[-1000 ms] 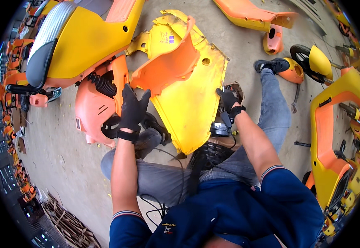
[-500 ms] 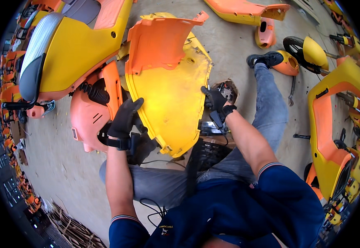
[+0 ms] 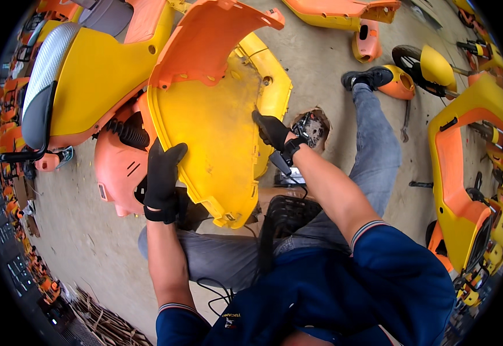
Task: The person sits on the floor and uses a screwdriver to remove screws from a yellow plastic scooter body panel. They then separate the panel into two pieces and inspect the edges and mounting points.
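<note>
Both hands, in black gloves, grip a large yellow panel by its opposite edges: the left hand has its thumb laid over the left rim, and the right hand holds the right edge, with its underside fingers hidden. The panel is in front of the seated person, its narrow end pointing toward the lap. A curved orange piece overlaps its upper end; whether the two are joined cannot be told. Another yellow section, with a round hole, shows beyond the right edge.

Just left of the left hand is a salmon-coloured shell with two slots, and a black coil spring above it. Farther up on that side is a big yellow body with a silver band. Near the right hand, a torn carton holds small dark parts. Outward on the floor are a small orange housing, a wheel beside a yellow fender, and, at far right, a yellow-and-orange frame.
</note>
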{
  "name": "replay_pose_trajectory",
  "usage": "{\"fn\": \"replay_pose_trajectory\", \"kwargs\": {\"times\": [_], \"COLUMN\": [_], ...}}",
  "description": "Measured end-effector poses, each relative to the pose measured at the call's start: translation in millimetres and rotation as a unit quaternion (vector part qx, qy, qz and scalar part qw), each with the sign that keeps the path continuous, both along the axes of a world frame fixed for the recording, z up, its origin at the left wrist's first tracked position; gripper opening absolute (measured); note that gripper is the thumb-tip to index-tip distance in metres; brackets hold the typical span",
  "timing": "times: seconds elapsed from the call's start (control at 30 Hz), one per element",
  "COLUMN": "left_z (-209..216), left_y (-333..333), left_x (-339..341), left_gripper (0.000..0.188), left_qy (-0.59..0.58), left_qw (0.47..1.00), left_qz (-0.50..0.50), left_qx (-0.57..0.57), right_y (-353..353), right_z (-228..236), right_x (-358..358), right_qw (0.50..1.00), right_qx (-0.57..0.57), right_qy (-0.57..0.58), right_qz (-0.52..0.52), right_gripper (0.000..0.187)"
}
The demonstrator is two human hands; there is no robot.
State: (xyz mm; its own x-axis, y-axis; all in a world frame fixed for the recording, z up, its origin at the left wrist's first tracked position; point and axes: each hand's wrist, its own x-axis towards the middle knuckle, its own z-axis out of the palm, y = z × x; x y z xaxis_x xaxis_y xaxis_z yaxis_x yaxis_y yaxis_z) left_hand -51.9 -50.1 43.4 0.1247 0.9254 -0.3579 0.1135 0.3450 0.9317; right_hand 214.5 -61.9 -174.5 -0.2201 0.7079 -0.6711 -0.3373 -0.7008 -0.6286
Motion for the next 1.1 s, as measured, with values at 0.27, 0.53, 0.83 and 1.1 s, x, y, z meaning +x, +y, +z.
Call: {"fn": "replay_pose_trajectory", "kwargs": {"times": [0.27, 0.53, 0.83, 1.1], "left_z": [-12, 7, 9, -4], "left_y": [16, 14, 24, 16], "left_x": [0, -9, -5, -27], "left_gripper": [0.024, 0.025, 0.027, 0.026], "left_qy": [0.031, -0.03, 0.053, 0.122], "left_qw": [0.998, 0.999, 0.998, 0.99], "left_qz": [-0.042, 0.032, 0.015, 0.023], "left_qx": [0.022, 0.005, 0.014, 0.06], "right_y": [-99, -102, -108, -101], "right_z": [-199, -138, -178, -129], "right_x": [56, -6, -36, -38], "right_qw": [0.8, 0.947, 0.917, 0.975], "right_qx": [0.236, -0.076, -0.111, -0.144], "right_qy": [-0.497, -0.284, -0.382, -0.161], "right_qz": [0.241, 0.129, 0.012, -0.058], "right_gripper": [0.032, 0.059, 0.061, 0.054]}}
